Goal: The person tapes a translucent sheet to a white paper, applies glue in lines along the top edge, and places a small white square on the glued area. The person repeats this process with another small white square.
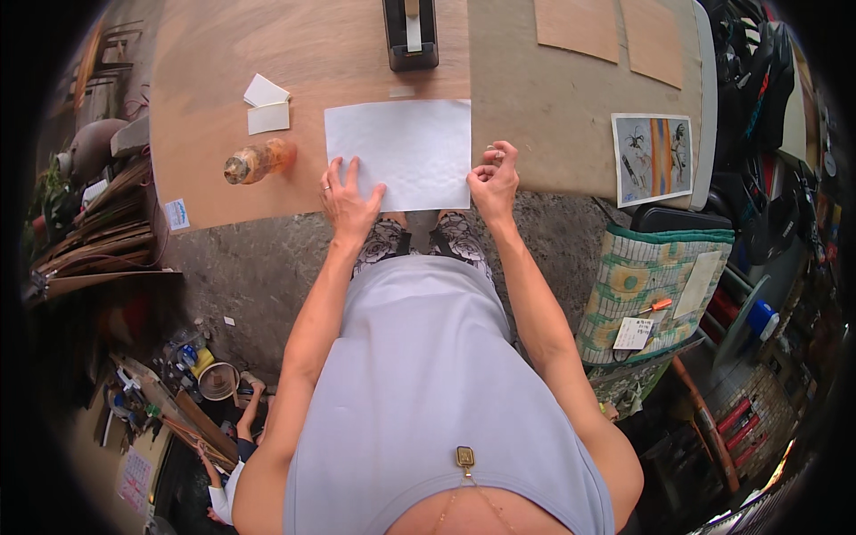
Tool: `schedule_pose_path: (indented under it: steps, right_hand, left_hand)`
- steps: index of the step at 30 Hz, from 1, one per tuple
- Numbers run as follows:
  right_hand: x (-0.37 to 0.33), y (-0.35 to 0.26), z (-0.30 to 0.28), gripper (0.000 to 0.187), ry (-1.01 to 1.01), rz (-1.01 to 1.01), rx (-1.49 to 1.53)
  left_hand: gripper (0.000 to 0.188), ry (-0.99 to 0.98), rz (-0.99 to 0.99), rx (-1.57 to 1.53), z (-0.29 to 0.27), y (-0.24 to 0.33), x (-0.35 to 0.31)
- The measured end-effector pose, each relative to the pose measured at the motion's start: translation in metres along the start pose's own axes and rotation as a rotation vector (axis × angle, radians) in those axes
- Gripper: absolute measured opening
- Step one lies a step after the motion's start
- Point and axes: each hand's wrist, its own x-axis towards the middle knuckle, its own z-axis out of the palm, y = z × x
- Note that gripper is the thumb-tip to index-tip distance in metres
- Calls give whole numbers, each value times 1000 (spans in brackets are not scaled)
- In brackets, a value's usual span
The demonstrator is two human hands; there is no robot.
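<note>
A white sheet of paper (401, 147) lies on the tan board, its near edge reaching past the table's front edge. My left hand (350, 203) rests on the sheet's lower left corner with fingers apart. At the sheet's right edge, my right hand (496, 183) has its thumb and forefinger pinched together on the paper's border, while the other fingers curl upward. Just beyond the sheet stands a black tape dispenser (411, 55) with a roll in it. A short strip of tape (402, 91) sits between the dispenser and the paper.
A bottle (259, 162) lies left of my left hand, near small cream cards (267, 105). To the right are a colourful picture sheet (653, 159) and brown boards (578, 27). A cloth-covered chair (655, 294) stands beside me. Another person (234, 473) is at lower left.
</note>
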Motion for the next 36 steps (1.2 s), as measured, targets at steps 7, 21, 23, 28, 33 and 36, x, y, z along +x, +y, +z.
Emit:
schedule_pose_path:
  steps: [7,21,23,28,33,36]
  right_hand:
    - [-9,-19,4,67,48,257,458]
    - [-24,-66,21,73,-100,154,739]
    - [-24,-67,22,72,-108,130,707]
    - [-22,-68,26,72,-133,132,692]
    - [-23,-65,29,72,-149,127,690]
    - [-21,-63,26,73,-120,141,694]
  left_hand:
    - [76,-286,301,-324,-9,64,-7]
    - [26,-501,-379,-1284,-30,43,15]
    - [29,-512,-368,-1292,-32,38,16]
    - [34,-492,-378,-1339,-32,45,13]
    - [37,-460,-366,-1334,-27,50,6]
    - [38,-507,-331,-1306,-20,54,3]
